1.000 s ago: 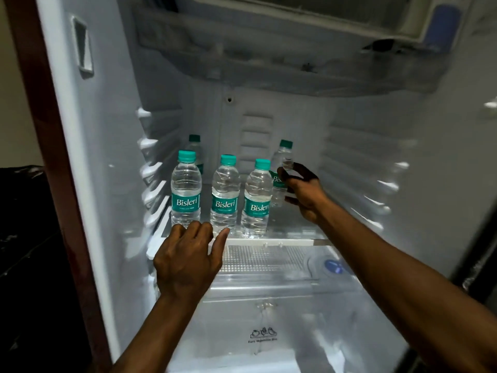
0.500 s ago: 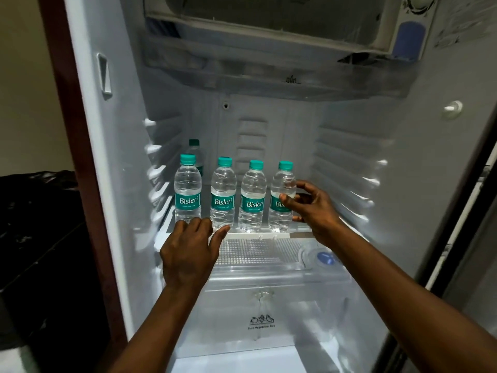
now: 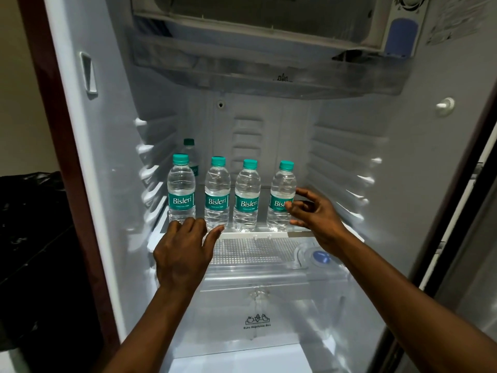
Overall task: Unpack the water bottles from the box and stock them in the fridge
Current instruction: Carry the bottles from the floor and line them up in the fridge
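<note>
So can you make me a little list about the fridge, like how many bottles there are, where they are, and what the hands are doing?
place: open fridge, bottles on its shelf
front row: four water bottles, upright, side by side, first from the left, last
back: one more bottle, behind the leftmost
total seen: five
caps: teal
labels: Bisleri
left hand: resting at the shelf's front edge, holding nothing
right hand: open, fingers beside the rightmost bottle, not gripping it
below the shelf: clear vegetable box

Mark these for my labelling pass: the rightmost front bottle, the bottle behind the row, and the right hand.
rightmost front bottle [image 3: 283, 184], head view, clear shoulder.
bottle behind the row [image 3: 188, 142], head view, its cap.
right hand [image 3: 318, 216], head view, palm.
</note>
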Motion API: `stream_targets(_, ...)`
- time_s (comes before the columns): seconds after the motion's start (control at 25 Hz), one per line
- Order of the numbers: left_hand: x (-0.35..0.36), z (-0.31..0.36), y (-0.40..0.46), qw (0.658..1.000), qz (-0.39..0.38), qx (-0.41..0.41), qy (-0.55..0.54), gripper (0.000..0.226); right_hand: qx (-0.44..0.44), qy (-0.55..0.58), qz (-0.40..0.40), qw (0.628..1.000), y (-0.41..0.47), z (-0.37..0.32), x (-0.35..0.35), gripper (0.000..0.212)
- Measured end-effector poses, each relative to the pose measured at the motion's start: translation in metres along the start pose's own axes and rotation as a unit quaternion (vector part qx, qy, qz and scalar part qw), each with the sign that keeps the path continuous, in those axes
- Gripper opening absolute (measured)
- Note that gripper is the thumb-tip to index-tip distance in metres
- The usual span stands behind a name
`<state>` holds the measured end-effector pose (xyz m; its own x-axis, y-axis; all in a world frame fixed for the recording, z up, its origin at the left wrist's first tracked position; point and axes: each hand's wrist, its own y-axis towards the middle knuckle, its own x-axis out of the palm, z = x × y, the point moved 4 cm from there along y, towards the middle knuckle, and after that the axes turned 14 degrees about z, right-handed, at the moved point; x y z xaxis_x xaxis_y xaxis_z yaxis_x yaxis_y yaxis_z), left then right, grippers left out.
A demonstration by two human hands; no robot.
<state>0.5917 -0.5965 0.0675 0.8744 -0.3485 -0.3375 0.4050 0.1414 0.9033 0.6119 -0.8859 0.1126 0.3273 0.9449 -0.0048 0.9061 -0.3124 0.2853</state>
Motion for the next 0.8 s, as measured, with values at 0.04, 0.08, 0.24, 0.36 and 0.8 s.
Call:
stream_targets(0.04, 0.000, 0.000, 0.000, 1.000, 0.002, -0.001, -0.001, 0.037, -0.007, -0.015, -0.012, 1.000, 0.000, 0.001, 0.000, 0.056)
stream_targets(0.08, 0.000, 0.000, 0.000, 1.000, 0.003, -0.001, 0.000, 0.037, -0.013, -0.031, -0.018, 0.999, 0.000, 0.001, 0.001, 0.059)
stream_targets(0.24, -0.001, 0.000, -0.001, 1.000, -0.005, 0.001, 0.012, 0.037, -0.023, -0.086, -0.004, 0.996, -0.005, 0.001, 0.010, 0.097)
stream_targets(0.36, -0.001, 0.002, 0.001, 1.000, -0.011, -0.006, 0.013, 0.036, -0.044, -0.123, 0.010, 0.991, -0.009, -0.002, 0.026, 0.102)
stream_targets(0.8, 0.000, 0.066, 0.007, 0.993, -0.116, 0.018, -0.005, 0.051, -0.043, -0.194, -0.002, 0.980, -0.005, 0.001, 0.025, 0.075)
